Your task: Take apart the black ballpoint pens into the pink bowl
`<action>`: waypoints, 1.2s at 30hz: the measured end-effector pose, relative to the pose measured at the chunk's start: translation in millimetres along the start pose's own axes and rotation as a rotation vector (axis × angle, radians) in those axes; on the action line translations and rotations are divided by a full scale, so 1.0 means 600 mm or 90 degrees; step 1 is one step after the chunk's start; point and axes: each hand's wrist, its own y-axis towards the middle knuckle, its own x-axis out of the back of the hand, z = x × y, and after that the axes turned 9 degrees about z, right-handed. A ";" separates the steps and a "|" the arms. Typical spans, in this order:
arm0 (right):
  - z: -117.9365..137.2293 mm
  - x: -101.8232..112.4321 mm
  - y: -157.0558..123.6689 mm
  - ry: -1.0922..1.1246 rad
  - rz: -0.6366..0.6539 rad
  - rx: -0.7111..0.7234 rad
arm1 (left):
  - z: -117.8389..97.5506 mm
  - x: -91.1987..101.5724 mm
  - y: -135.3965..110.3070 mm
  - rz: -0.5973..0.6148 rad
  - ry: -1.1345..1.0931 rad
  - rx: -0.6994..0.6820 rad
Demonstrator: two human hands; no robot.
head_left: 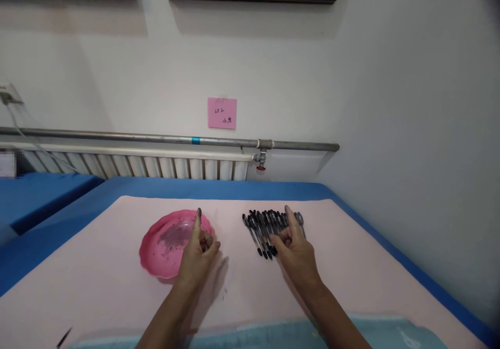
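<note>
My left hand (197, 258) is raised over the right rim of a pink scalloped basin (150, 255). Its forefinger points up, thumb out to the side, the other fingers curled; it holds nothing. Dark smears and specks mark the basin's inside. A row of several black-capped pens with clear barrels (258, 232) lies to the right, side by side on a pale pink sheet (128, 307). In front of their right part is my right hand (299, 252), forefinger up and thumb apart, grasping nothing and hiding some pens. Both forefinger tips look darkened.
A turquoise cloth (265, 337) lies along the near edge, and a thin dark object (63, 337) at lower left. The table's blue surface (219, 188) borders the sheet. Behind are a white radiator (182, 167), a metal pipe (144, 137) and a red-handled valve (260, 169).
</note>
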 end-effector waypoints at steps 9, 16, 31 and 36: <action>-0.030 -0.041 0.012 -0.295 0.154 0.119 | 0.014 0.009 -0.008 -0.043 0.523 -0.019; -0.030 -0.060 0.017 -0.312 0.196 0.084 | 0.002 0.002 -0.029 0.090 0.684 0.175; 0.075 -0.031 -0.036 0.439 0.388 -0.157 | -0.030 0.034 -0.030 0.125 -0.169 0.157; 0.110 -0.052 -0.066 0.529 0.557 -0.225 | -0.028 0.038 -0.025 0.133 -0.364 0.167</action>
